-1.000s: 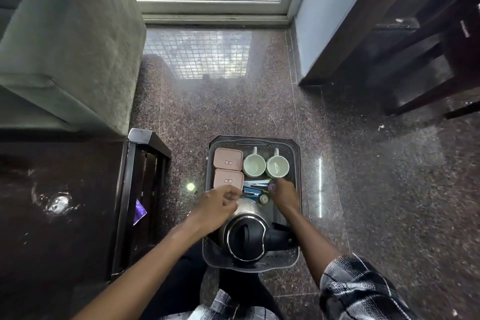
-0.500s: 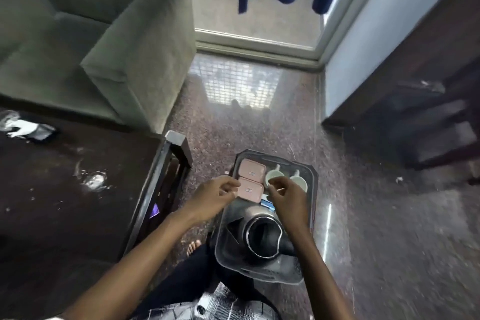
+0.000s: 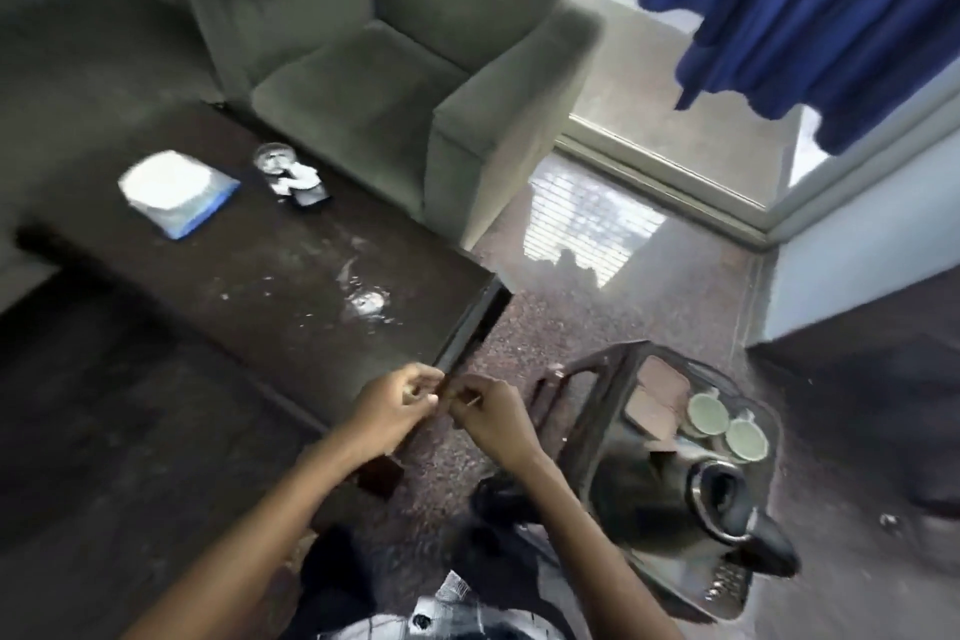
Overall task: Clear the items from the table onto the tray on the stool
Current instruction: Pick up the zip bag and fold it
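Observation:
The view is blurred by motion. My left hand (image 3: 395,411) and my right hand (image 3: 493,416) meet fingertip to fingertip over the dark table's (image 3: 260,291) near corner, fingers curled. A thin pale sliver shows at my right fingertips; what it is I cannot tell. A white and blue packet (image 3: 176,190) and a glass (image 3: 275,161) beside a small black and white object (image 3: 304,187) lie on the table's far side. The tray (image 3: 727,592) sits low at the right, holding a black kettle (image 3: 717,489), two pale cups (image 3: 708,413) and two pink boxes (image 3: 654,398).
A grey armchair (image 3: 415,83) stands behind the table. A blue curtain (image 3: 805,5) hangs over the glass door at the upper right. Wet spots (image 3: 366,301) mark the table near its right end. Speckled floor lies between table and tray.
The view has swung left and up from the tray to the table. Both hands have left the tray and come together at the table's corner.

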`<state>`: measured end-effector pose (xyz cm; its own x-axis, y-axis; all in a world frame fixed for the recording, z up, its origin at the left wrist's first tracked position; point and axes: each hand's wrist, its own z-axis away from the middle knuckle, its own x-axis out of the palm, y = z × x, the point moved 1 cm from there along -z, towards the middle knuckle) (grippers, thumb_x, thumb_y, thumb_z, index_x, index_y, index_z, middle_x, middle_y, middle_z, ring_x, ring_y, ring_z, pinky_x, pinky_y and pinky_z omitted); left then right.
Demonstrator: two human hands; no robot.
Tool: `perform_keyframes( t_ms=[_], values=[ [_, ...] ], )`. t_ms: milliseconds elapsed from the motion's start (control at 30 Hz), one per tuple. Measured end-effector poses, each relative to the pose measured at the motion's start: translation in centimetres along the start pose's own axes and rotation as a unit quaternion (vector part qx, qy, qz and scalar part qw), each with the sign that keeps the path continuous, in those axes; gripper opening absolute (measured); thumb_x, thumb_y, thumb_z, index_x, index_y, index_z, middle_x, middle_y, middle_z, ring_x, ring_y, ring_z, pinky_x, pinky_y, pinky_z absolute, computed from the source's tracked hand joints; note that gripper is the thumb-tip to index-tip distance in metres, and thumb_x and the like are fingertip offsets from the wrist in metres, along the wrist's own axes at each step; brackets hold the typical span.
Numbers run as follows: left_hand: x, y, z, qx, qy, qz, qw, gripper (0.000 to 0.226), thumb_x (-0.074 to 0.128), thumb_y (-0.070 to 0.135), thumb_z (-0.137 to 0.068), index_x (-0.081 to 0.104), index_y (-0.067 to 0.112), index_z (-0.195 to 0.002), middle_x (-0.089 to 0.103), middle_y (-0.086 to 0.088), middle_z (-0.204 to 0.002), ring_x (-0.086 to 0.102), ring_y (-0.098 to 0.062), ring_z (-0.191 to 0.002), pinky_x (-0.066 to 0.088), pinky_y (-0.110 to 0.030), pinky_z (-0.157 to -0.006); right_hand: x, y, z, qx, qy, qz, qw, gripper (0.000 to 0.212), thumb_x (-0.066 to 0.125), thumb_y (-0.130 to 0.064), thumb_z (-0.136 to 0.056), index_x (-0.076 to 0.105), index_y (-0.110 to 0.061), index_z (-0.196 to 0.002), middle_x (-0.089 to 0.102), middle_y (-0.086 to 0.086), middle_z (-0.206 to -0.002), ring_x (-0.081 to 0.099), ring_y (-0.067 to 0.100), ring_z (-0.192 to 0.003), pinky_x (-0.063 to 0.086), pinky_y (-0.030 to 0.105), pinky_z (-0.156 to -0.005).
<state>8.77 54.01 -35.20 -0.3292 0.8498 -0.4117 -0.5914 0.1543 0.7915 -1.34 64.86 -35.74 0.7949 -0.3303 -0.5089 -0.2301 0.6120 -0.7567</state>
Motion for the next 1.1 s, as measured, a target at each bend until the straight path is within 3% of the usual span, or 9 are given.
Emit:
perform_keyframes(
  t_ms=[100,233,333,400,500,767,933,1100],
  values=[
    [-5.7,-4.7,2.5,-0.005,0.009,0.033,0.999,0.024,0.058,0.001,-0.086,0.061,0.014,-0.105,0.064,-0.003,-0.103,0.059,-0.012,-0.09,0.044,-0.015,-0.075,7.0,-4.6,-0.1,0.007,-0.018,-0.043,0.999,0.018,0.064,-0.007,-0.077,0.066,-0.024,-0.071,0.06,-0.013,-0.052,0.057,-0.002,-0.052,0.045,0.016,-0.057],
    [-13.2,-9.2,5.6,-0.011,0.07,0.06,0.996,0.021,0.059,0.001,-0.085,0.063,0.015,-0.1,0.065,-0.003,-0.097,0.06,0.006,-0.079,0.042,-0.002,-0.071,13.1,-10.5,-0.2,-0.018,-0.052,-0.037,0.998,0.032,0.064,-0.009,-0.078,0.06,-0.034,-0.06,0.064,-0.012,-0.056,0.062,0.013,-0.059,0.05,0.029,-0.064],
    [-17.7,-11.3,7.0,-0.014,0.104,0.094,0.99,0.021,0.058,0.004,-0.085,0.063,0.02,-0.098,0.067,0.0,-0.098,0.063,-0.007,-0.093,0.045,-0.014,-0.084,15.4,-14.3,-1.2,-0.035,-0.06,-0.031,0.997,0.03,0.063,-0.006,-0.077,0.062,-0.03,-0.059,0.065,-0.007,-0.062,0.062,0.011,-0.057,0.052,0.033,-0.064],
    [-20.2,-12.4,7.6,-0.021,0.13,0.111,0.985,0.02,0.057,0.009,-0.086,0.064,0.024,-0.099,0.067,0.003,-0.099,0.063,-0.012,-0.095,0.046,-0.023,-0.088,16.3,-16.4,-2.1,-0.035,-0.062,-0.041,0.997,0.029,0.06,-0.001,-0.079,0.063,-0.025,-0.064,0.065,-0.003,-0.062,0.06,0.004,-0.049,0.051,0.028,-0.057],
    [-23.1,-14.1,8.2,-0.03,0.162,0.128,0.978,0.019,0.056,0.013,-0.087,0.064,0.026,-0.1,0.067,0.006,-0.096,0.063,-0.011,-0.093,0.046,-0.025,-0.088,17.8,-19.2,-3.5,-0.035,-0.078,-0.05,0.995,0.022,0.057,0.001,-0.082,0.063,-0.018,-0.072,0.066,0.003,-0.068,0.06,0.005,-0.049,0.048,0.018,-0.051],
    [-30.4,-18.4,7.3,-0.042,0.209,0.164,0.963,0.017,0.057,0.012,-0.088,0.066,0.022,-0.099,0.067,0.002,-0.095,0.064,-0.014,-0.094,0.047,-0.025,-0.087,24.1,-25.0,-8.8,-0.032,-0.113,-0.095,0.989,0.022,0.057,0.007,-0.081,0.063,-0.012,-0.072,0.065,0.007,-0.07,0.058,0.002,-0.045,0.043,0.012,-0.045],
    [-36.6,-21.4,4.5,-0.054,0.211,0.179,0.959,0.017,0.057,0.014,-0.088,0.064,0.03,-0.093,0.067,0.001,-0.098,0.064,-0.015,-0.093,0.047,-0.024,-0.086,28.8,-28.1,-14.4,-0.002,-0.13,-0.121,0.984,0.021,0.055,0.009,-0.081,0.062,-0.009,-0.073,0.065,0.009,-0.068,0.059,0.003,-0.042,0.044,0.013,-0.043],
    [-44.6,-23.7,0.7,-0.076,0.194,0.171,0.963,0.019,0.056,0.015,-0.089,0.062,0.033,-0.09,0.068,0.0,-0.102,0.063,-0.017,-0.098,0.048,-0.032,-0.094,33.0,-31.0,-22.0,0.05,-0.111,-0.137,0.983,0.023,0.051,0.008,-0.083,0.062,-0.008,-0.071,0.065,0.012,-0.068,0.058,0.009,-0.043,0.041,0.018,-0.042]
  ],
)
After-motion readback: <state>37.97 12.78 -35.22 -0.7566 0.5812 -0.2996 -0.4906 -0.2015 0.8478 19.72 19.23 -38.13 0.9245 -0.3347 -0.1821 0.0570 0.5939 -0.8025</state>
